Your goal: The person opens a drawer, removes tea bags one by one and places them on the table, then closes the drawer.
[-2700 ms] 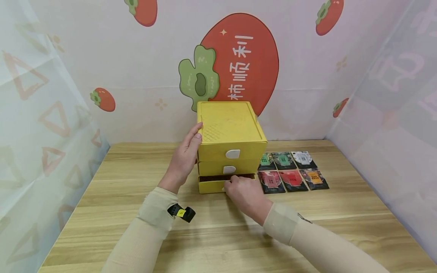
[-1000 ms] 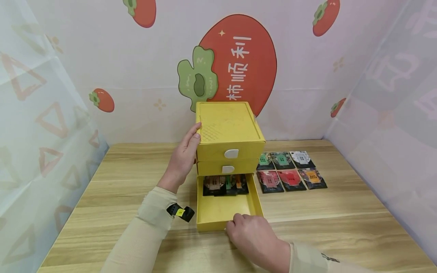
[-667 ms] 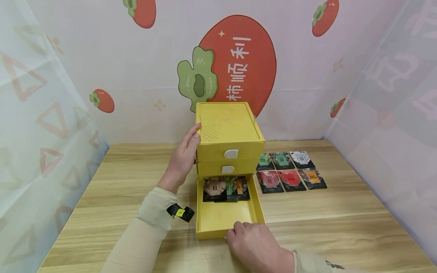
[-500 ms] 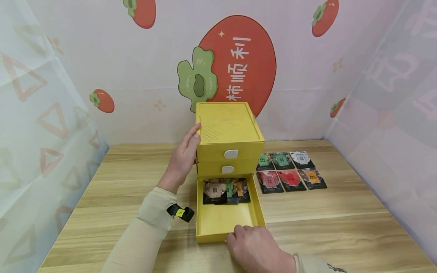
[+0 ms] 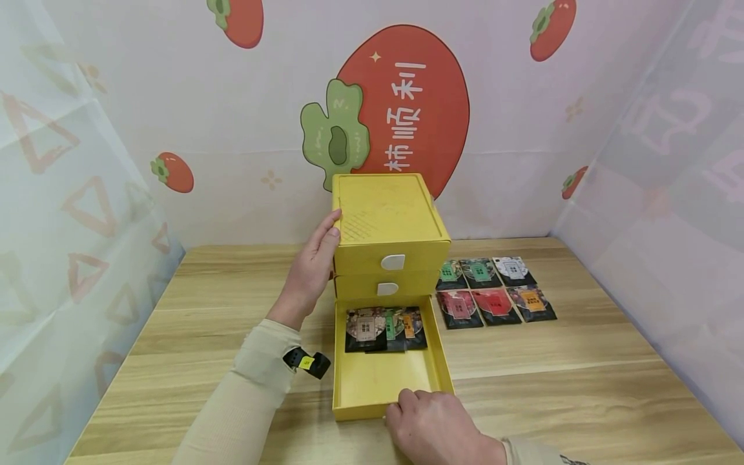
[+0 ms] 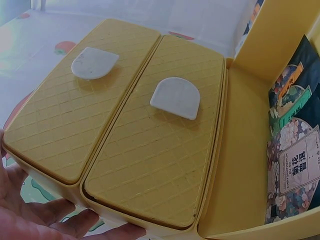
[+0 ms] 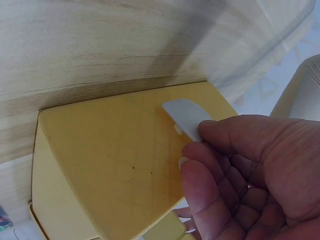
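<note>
A yellow drawer box stands mid-table, its two upper drawers closed and its bottom drawer pulled far out. My left hand rests against the box's left side; in the left wrist view its fingers lie along that side. With thumb and forefinger, my right hand pinches the white drawer pull on the bottom drawer's front. In the head view that pull is almost wholly hidden by the hand. Several dark tea sachets, with a chrysanthemum pu'er sachet at the left, lie overlapping in the drawer's back part.
Right of the box, several more sachets lie flat in two rows, among them a red sachet and an orange-labelled sachet. The wooden table is bordered by a printed backdrop behind and at both sides.
My right hand has drawn the bottom drawer toward me from nearly closed, slowing over the last half second. The sachets inside have come into view. My left hand has stayed on the box.
</note>
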Demonstrator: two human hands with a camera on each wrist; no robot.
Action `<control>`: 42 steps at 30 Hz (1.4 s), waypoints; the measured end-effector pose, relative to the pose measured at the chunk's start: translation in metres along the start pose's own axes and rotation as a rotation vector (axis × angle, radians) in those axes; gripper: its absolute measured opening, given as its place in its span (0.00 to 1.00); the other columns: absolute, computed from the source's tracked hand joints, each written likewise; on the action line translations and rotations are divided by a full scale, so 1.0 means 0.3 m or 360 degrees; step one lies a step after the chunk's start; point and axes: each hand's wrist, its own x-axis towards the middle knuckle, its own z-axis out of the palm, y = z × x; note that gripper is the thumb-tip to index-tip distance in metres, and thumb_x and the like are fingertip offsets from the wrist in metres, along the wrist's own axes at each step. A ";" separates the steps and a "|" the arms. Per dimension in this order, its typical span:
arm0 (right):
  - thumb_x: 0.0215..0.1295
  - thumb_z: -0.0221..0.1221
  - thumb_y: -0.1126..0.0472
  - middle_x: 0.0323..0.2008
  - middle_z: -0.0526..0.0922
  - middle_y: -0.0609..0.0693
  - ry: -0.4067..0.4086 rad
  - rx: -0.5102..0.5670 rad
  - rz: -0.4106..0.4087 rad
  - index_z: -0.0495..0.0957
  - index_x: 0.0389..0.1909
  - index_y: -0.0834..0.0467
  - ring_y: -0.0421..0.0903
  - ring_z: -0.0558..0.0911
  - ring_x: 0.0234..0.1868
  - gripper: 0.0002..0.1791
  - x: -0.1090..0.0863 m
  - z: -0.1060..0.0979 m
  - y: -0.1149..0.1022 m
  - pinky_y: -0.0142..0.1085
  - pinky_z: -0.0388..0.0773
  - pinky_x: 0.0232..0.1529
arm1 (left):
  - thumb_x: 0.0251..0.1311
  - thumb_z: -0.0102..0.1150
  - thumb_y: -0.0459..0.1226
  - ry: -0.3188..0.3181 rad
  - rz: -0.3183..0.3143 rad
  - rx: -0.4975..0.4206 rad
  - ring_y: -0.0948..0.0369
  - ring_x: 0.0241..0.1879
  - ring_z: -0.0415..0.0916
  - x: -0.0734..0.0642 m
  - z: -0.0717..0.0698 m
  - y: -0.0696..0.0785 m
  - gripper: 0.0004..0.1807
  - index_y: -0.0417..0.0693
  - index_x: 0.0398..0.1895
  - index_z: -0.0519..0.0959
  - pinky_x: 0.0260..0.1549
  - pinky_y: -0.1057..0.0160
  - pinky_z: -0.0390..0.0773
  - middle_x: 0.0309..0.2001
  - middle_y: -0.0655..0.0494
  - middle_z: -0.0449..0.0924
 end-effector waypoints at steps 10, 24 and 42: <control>0.68 0.65 0.37 0.21 0.70 0.39 0.0001 -0.0001 0.0007 0.82 0.33 0.47 0.31 0.62 0.19 0.18 0.000 -0.003 0.002 0.24 0.61 0.18 | 0.81 0.34 0.60 0.0000 -0.0006 0.0012 0.61 0.81 0.50 -0.004 -0.002 0.003 0.30 0.72 0.82 0.58 0.79 0.47 0.54 0.82 0.67 0.54; 0.67 0.68 0.47 0.20 0.71 0.40 0.0043 -0.0043 0.0007 0.81 0.30 0.49 0.32 0.63 0.19 0.12 -0.003 -0.003 0.002 0.25 0.59 0.17 | 0.81 0.34 0.61 0.0006 -0.0010 0.0011 0.61 0.81 0.50 -0.004 -0.002 0.011 0.31 0.71 0.83 0.57 0.79 0.47 0.54 0.82 0.67 0.53; 0.66 0.70 0.53 0.19 0.77 0.36 0.0354 0.0243 0.0172 0.82 0.26 0.49 0.29 0.69 0.19 0.10 0.042 -0.139 0.058 0.27 0.68 0.19 | 0.81 0.34 0.61 0.0029 -0.0015 0.0044 0.61 0.80 0.52 -0.001 0.000 0.006 0.31 0.72 0.82 0.58 0.78 0.47 0.55 0.81 0.68 0.55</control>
